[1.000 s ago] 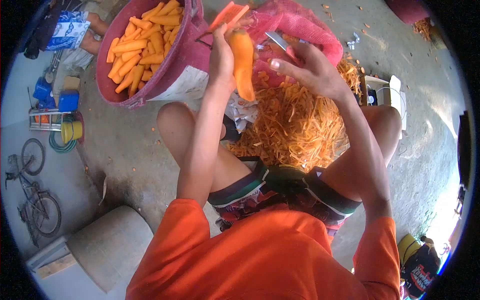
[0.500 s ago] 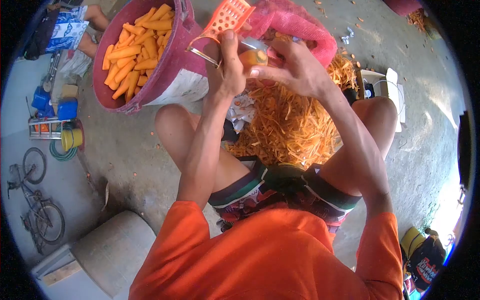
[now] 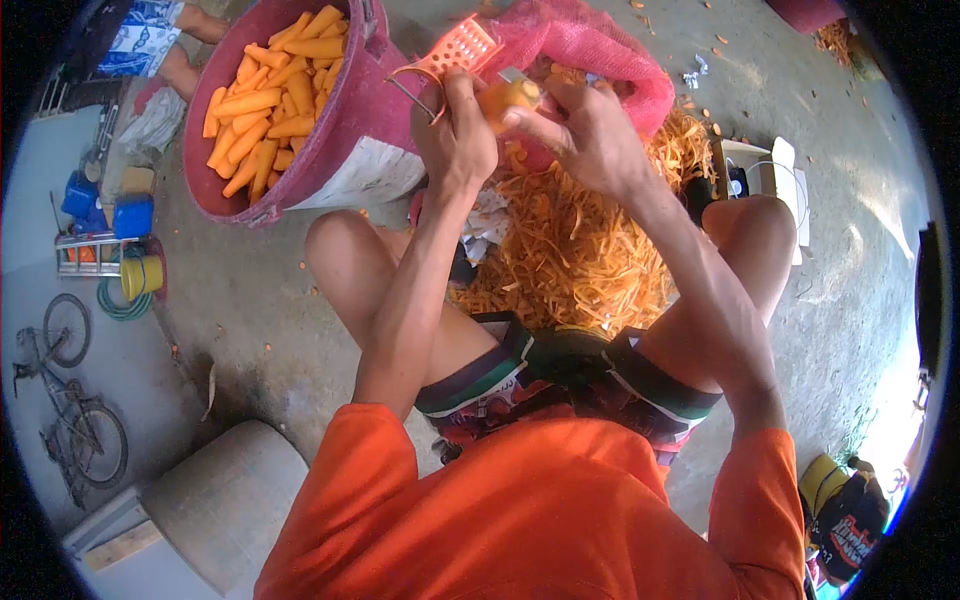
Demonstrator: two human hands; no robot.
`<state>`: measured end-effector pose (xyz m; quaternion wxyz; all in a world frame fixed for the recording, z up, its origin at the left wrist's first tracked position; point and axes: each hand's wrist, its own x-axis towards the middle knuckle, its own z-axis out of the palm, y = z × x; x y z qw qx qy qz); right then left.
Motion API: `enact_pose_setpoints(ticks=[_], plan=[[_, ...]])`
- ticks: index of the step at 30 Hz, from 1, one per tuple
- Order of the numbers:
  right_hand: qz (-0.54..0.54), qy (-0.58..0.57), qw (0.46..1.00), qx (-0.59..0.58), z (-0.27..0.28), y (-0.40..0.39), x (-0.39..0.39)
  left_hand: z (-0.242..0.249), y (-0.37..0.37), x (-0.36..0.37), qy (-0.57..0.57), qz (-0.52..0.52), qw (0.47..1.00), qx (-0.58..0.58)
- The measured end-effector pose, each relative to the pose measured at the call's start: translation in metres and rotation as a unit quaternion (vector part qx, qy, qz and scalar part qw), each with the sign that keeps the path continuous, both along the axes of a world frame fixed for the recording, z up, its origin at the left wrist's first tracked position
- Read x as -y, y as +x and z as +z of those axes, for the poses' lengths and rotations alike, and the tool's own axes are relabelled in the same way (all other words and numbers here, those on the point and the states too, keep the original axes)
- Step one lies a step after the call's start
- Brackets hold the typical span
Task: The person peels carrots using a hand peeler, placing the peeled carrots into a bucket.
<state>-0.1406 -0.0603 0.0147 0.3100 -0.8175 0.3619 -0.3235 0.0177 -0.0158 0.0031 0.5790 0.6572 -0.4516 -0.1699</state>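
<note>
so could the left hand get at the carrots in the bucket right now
Probably not straight away: the bucket is open, but the left hand is taken up with a peeler and another carrot.

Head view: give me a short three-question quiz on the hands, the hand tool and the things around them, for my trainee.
1. Which hand holds the orange plastic peeler with a flat, perforated plate?
2. True or false: the round pink plastic tub is at the upper right of the picture.
3. The heap of thin orange peelings lies: A) inside the tub; B) between the person's knees; C) behind the person's orange shirt.

Key:
1. The left hand.
2. False; it is at the upper left.
3. B.
</note>
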Motion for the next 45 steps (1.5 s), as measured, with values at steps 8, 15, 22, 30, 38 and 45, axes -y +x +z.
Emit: enact_pose_setpoints(ticks=[8, 15, 22, 30, 38, 45], plan=[[0.012, 0.009, 1.0, 0.001, -0.007, 0.002, 0.009, -0.001, 0.013, 0.005, -0.019, -0.055, 0.991, 0.122], [0.122, 0.149, 0.981, 0.011, 0.009, -0.008, -0.003, 0.011, 0.024, 0.004, 0.163, 0.047, 0.967, 0.192], [0.219, 0.217, 0.948, -0.074, 0.022, -0.041, 0.027, -0.004, 0.039, -0.002, 0.052, -0.054, 0.997, 0.03], [0.145, 0.229, 0.931, 0.243, 0.002, -0.027, 0.039, -0.01, -0.022, -0.018, 0.117, -0.196, 0.974, 0.02], [-0.028, 0.211, 0.965, 0.151, 0.041, -0.061, 0.051, 0.05, 0.047, -0.038, 0.062, -0.149, 0.98, 0.112], [-0.069, 0.097, 0.992, 0.041, 0.027, -0.144, 0.091, 0.077, 0.201, -0.04, 0.148, 0.145, 0.861, 0.465]])
